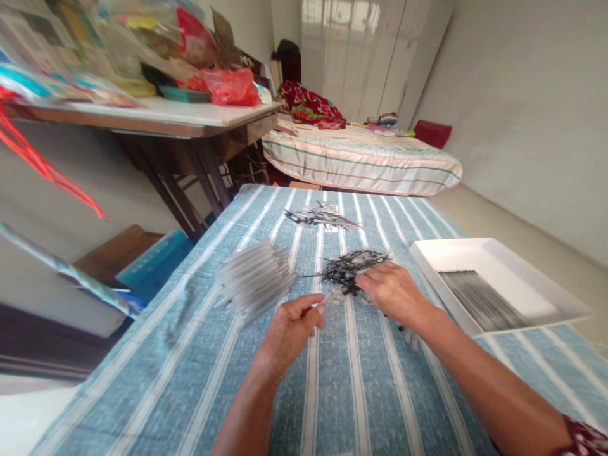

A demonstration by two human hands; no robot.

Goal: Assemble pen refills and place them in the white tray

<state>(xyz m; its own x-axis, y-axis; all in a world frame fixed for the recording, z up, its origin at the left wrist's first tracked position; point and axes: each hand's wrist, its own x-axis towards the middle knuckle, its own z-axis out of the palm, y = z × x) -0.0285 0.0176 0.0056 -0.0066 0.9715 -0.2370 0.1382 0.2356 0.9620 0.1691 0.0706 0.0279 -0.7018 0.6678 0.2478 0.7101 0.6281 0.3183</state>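
Observation:
My left hand is closed in a pinch, with a thin whitish translucent piece showing at its fingertips. Against the right edge of a heap of small black and clear parts, my right hand has its fingers bent together; what they hold, if anything, is hidden. Left of the heap lies a blurred stack of slim translucent tubes, side by side. A smaller bunch of thin dark sticks rests farther back. To the right, a white tray holds a row of slim dark-ended sticks.
A blue striped cloth covers the table. A few small pieces lie below my right wrist. At the left stands a cluttered desk with plastic bags; a bed is beyond the table, before a pale wardrobe.

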